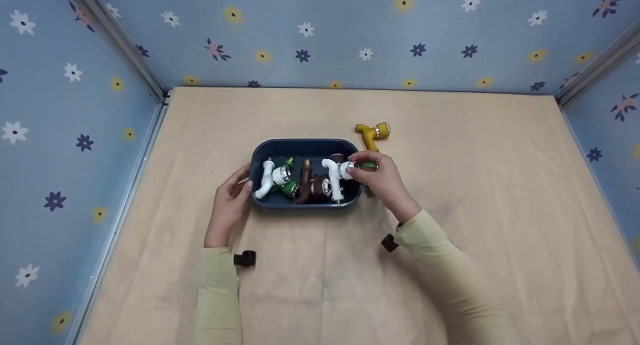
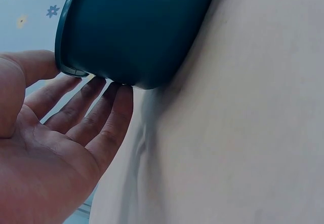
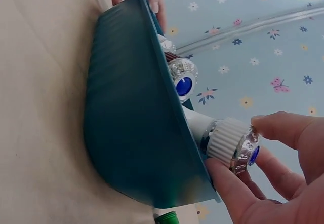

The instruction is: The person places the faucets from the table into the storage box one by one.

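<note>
A dark blue plastic basin (image 1: 305, 205) holds several faucets. My left hand (image 1: 231, 200) grips its left end, thumb at the rim and fingertips against the outer wall. Over the basin's right part, my right hand (image 1: 382, 177) pinches a white faucet (image 1: 334, 177) by its ribbed knob (image 3: 230, 143), which has a silver ring and blue centre. Another white faucet (image 1: 267, 180) lies at the left inside, on a green faucet (image 1: 290, 189). Beside them lies a brown faucet (image 1: 306, 182), and another dark brown piece (image 1: 337, 158) shows behind the held faucet.
A yellow faucet (image 1: 371, 133) lies on the beige cloth-covered table (image 1: 320, 285), beyond the basin's right end. Just right of the basin, a green faucet (image 1: 369, 165) is partly hidden by my right hand. Flowered blue panels (image 1: 335, 35) stand around the table.
</note>
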{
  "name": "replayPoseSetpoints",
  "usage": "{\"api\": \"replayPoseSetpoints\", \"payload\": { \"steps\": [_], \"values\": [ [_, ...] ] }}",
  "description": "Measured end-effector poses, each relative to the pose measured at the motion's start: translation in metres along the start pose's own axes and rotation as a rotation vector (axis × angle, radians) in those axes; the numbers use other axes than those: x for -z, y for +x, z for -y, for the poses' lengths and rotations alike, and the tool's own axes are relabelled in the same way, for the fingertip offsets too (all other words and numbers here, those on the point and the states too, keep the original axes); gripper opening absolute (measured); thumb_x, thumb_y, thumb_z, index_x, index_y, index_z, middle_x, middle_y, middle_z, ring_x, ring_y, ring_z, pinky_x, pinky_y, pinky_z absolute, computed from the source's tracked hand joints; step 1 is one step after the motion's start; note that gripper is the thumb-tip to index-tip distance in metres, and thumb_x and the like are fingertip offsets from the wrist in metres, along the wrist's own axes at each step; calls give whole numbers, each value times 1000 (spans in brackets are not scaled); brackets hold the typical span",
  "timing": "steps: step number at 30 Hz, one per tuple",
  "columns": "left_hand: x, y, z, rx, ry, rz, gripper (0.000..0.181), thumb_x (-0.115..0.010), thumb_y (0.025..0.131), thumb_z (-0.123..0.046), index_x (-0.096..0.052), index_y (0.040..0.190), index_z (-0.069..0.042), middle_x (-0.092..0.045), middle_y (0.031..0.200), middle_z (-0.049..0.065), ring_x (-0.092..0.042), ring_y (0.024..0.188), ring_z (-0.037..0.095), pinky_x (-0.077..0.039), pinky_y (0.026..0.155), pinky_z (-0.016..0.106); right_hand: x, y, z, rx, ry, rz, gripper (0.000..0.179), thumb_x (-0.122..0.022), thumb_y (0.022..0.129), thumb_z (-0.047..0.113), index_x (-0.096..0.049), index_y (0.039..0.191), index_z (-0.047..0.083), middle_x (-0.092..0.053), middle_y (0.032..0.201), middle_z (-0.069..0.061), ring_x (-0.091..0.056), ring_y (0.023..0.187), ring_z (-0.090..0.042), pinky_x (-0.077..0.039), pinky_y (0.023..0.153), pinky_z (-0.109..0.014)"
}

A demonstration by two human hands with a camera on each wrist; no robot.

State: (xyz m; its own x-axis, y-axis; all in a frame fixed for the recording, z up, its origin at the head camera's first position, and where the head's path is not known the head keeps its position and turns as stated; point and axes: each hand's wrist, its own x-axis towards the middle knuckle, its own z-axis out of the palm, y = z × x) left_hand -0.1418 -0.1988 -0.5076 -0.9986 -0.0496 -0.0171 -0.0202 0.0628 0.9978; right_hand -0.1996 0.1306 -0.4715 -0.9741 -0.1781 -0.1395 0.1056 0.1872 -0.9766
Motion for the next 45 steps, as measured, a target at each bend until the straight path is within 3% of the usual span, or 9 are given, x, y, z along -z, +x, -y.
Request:
{"api": "replayPoseSetpoints", "payload": {
  "steps": [7, 14, 18, 23, 32, 35, 37, 42, 45],
  "values": [
    [1, -1, 4, -6, 5, -1, 45, -51, 97, 0, -42, 141, 4, -46, 137, 25, -48, 123, 35, -42, 95, 23, -8, 3, 0, 58, -149, 13, 31, -77, 81, 8, -67, 108, -4, -63, 106, -10, -64, 97, -25, -52, 79, -27],
    [3, 6, 28, -24, -55, -13, 44, -53, 98, -4, -45, 141, -1, -49, 136, 19, -51, 121, 30, -43, 92, 21, -5, 2, 2, 48, -183, 36, 27, -75, 83, 7, -67, 106, -2, -64, 104, -9, -65, 97, -25, -52, 77, -27],
    [3, 7, 32, -36, -44, -20, 43, -53, 98, -5, -46, 140, -2, -50, 135, 18, -51, 120, 29, -43, 92, 22, -5, 2, 4, 61, -193, 65, 24, -74, 82, 5, -66, 104, -2, -66, 101, -10, -65, 95, -25, -51, 78, -27],
    [3, 6, 28, -14, -58, -17, 44, -53, 97, -4, -46, 140, -2, -49, 135, 18, -51, 120, 28, -43, 92, 22, -5, 2, 5, 56, -192, 73, 23, -74, 82, 5, -65, 103, -2, -66, 99, -8, -65, 93, -24, -51, 77, -27],
    [0, 0, 5, 8, -43, 0, 45, -52, 97, 0, -41, 141, 5, -46, 137, 25, -49, 122, 33, -42, 92, 20, -2, 1, 4, 32, -181, 76, 23, -73, 84, 8, -65, 104, 1, -66, 99, -6, -65, 92, -19, -50, 68, -24],
    [1, 0, 5, -4, -34, 1, 45, -52, 97, 0, -42, 141, 5, -47, 136, 25, -49, 121, 33, -42, 92, 20, -1, -1, 4, 9, -146, 81, 21, -70, 86, 10, -66, 105, 2, -67, 98, -7, -65, 80, -17, -46, 53, -22],
    [2, 1, 8, -17, -29, 1, 45, -52, 97, 0, -42, 140, 5, -47, 136, 25, -49, 121, 34, -42, 92, 20, 0, -2, 4, -6, -92, 82, 22, -66, 88, 11, -65, 107, 0, -67, 100, -9, -64, 79, -17, -48, 53, -22],
    [4, 7, 23, -32, -22, -11, 44, -53, 97, -2, -45, 141, 0, -48, 136, 21, -50, 121, 31, -42, 93, 20, 1, -4, 6, -43, 99, 73, 29, -54, 98, 12, -59, 114, -11, -63, 107, -18, -64, 94, -25, -54, 79, -35],
    [4, 9, 29, -35, -24, -22, 44, -52, 98, -2, -46, 141, -2, -49, 136, 19, -51, 120, 30, -42, 93, 21, 4, -6, 7, -62, 170, 65, 32, -47, 101, 14, -57, 115, -14, -62, 108, -21, -63, 97, -30, -53, 82, -40]
  ]
}}
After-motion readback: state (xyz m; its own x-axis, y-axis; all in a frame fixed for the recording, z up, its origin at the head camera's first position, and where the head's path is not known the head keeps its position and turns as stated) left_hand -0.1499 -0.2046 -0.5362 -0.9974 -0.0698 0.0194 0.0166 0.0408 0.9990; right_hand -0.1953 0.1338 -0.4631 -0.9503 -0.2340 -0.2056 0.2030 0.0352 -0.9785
